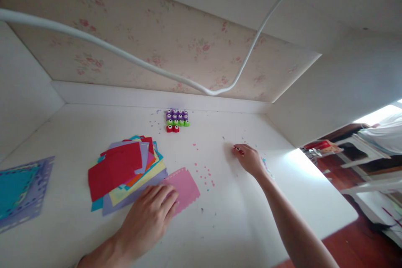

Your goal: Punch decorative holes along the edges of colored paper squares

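My right hand [249, 160] is closed around a small red craft punch [239, 150], held just above the white table to the right. Its fingers cover part of the punch. My left hand [152, 211] rests with bent fingers on the left edge of a pink sheet of paper [185, 188], whose edges are punched and notched. Up and left of that hand lies a loose pile of coloured papers with a red sheet [116, 169] on top. Tiny pink paper cut-outs [205, 176] are scattered between my hands.
Rows of purple, green and red craft punches [177, 119] stand near the back wall. Punched blue and purple sheets [21, 188] lie at the far left. A white cable [150, 67] hangs across the wall. The table's right edge drops to a reddish floor.
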The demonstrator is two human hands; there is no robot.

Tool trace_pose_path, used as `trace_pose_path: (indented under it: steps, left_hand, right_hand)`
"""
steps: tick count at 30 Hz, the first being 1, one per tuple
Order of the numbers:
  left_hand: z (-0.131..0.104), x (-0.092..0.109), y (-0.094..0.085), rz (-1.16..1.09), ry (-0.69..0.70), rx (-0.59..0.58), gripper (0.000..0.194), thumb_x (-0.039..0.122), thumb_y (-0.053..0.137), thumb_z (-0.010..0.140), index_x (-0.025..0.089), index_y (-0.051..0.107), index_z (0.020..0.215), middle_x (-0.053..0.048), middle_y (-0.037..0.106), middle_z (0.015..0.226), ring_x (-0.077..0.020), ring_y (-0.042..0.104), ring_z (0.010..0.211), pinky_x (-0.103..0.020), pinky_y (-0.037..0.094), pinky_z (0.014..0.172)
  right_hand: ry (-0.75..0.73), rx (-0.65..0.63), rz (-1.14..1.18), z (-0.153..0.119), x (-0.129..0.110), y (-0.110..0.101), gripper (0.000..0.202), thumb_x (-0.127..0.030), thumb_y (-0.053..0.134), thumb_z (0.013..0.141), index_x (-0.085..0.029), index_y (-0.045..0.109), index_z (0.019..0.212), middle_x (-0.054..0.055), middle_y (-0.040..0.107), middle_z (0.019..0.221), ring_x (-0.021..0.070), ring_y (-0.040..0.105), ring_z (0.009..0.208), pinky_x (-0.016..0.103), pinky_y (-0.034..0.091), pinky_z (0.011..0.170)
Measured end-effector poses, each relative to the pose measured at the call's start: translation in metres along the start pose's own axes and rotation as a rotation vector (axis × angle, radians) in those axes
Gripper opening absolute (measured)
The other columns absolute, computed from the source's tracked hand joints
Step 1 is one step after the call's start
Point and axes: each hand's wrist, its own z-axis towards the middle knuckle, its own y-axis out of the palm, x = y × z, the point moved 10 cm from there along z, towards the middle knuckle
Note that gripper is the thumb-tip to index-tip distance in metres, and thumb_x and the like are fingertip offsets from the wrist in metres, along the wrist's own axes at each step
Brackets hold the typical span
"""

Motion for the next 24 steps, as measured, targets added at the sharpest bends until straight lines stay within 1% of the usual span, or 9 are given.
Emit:
trace_pose_path:
  steps: [3,5,7,10,13,16,18,21,24]
  left_hand:
    - [-0.006,0.003,0.002,0.004,0.021,-0.004,0.022,0.017,0.052,0.09,0.022,0.063,0.108,-0.004,0.067,0.11,-0.0246,0.06,0.102,-0.042,0.043,0.09]
    - [-0.005,0.003,0.001,-0.022,0.019,0.007,0.022,0.016,0.051,0.09,0.022,0.064,0.107,-0.003,0.067,0.11,-0.0236,0.06,0.102,-0.041,0.043,0.091]
    - [-0.004,0.001,0.0,-0.047,0.014,0.021,0.025,0.015,0.048,0.092,0.023,0.064,0.11,-0.003,0.067,0.112,-0.0224,0.059,0.104,-0.04,0.043,0.092]
    - [-0.005,-0.007,-0.002,-0.019,-0.029,0.056,0.026,0.021,0.046,0.095,0.022,0.063,0.115,-0.005,0.065,0.12,-0.0234,0.058,0.108,-0.041,0.042,0.095]
    - [-0.006,-0.018,0.0,0.052,-0.102,0.059,0.032,0.032,0.046,0.097,0.021,0.061,0.123,-0.007,0.061,0.129,-0.0272,0.055,0.114,-0.045,0.04,0.098]
    - [-0.007,-0.023,0.005,0.059,-0.127,0.015,0.039,0.039,0.045,0.097,0.02,0.057,0.128,-0.009,0.057,0.136,-0.0287,0.051,0.121,-0.047,0.036,0.102]
    - [-0.007,-0.025,0.007,0.041,-0.134,-0.023,0.041,0.041,0.044,0.097,0.02,0.056,0.13,-0.01,0.055,0.138,-0.0286,0.048,0.126,-0.048,0.033,0.105]
    - [-0.008,-0.029,0.009,-0.013,-0.164,-0.073,0.041,0.039,0.045,0.096,0.02,0.055,0.13,-0.009,0.053,0.14,-0.0275,0.045,0.129,-0.047,0.03,0.107]
    - [-0.006,-0.035,0.008,-0.082,-0.203,-0.08,0.041,0.037,0.05,0.093,0.023,0.054,0.131,-0.007,0.051,0.142,-0.0262,0.042,0.13,-0.046,0.03,0.107]
  right_hand:
    - [-0.012,-0.076,0.05,0.0,0.0,0.001,0.034,-0.028,0.052,0.088,-0.027,0.067,0.118,0.007,0.071,0.115,0.0254,0.069,0.097,0.039,0.052,0.088]
    - [-0.041,-0.084,0.031,0.001,-0.008,-0.004,0.038,-0.025,0.053,0.086,-0.026,0.065,0.121,0.007,0.07,0.118,0.0265,0.067,0.103,0.042,0.051,0.092]
    - [-0.121,-0.028,-0.003,0.002,-0.029,-0.013,0.041,-0.025,0.055,0.084,-0.024,0.063,0.124,0.009,0.066,0.124,0.0279,0.062,0.113,0.045,0.047,0.099]
    - [-0.245,0.065,-0.005,0.006,-0.081,-0.014,0.038,-0.029,0.055,0.086,-0.022,0.063,0.123,0.011,0.065,0.124,0.0289,0.058,0.118,0.047,0.045,0.102]
    - [-0.332,0.014,0.104,0.02,-0.145,0.014,0.033,-0.032,0.049,0.093,-0.025,0.064,0.121,0.008,0.068,0.119,0.0251,0.062,0.111,0.043,0.049,0.098]
    - [-0.443,-0.07,0.177,0.041,-0.21,0.052,0.037,-0.024,0.043,0.095,-0.023,0.059,0.128,0.007,0.062,0.13,0.0229,0.058,0.12,0.039,0.046,0.103]
    - [-0.506,-0.113,0.167,0.055,-0.242,0.073,0.039,-0.018,0.043,0.094,-0.02,0.058,0.13,0.01,0.059,0.135,0.0236,0.053,0.127,0.039,0.041,0.107]
    - [-0.558,-0.155,0.157,0.065,-0.263,0.088,0.035,-0.016,0.046,0.093,-0.022,0.063,0.123,0.008,0.062,0.13,0.0225,0.056,0.122,0.037,0.042,0.105]
    - [-0.504,-0.151,0.192,0.064,-0.251,0.086,0.024,-0.019,0.052,0.092,-0.024,0.068,0.109,0.007,0.068,0.117,0.0217,0.063,0.109,0.035,0.047,0.097]
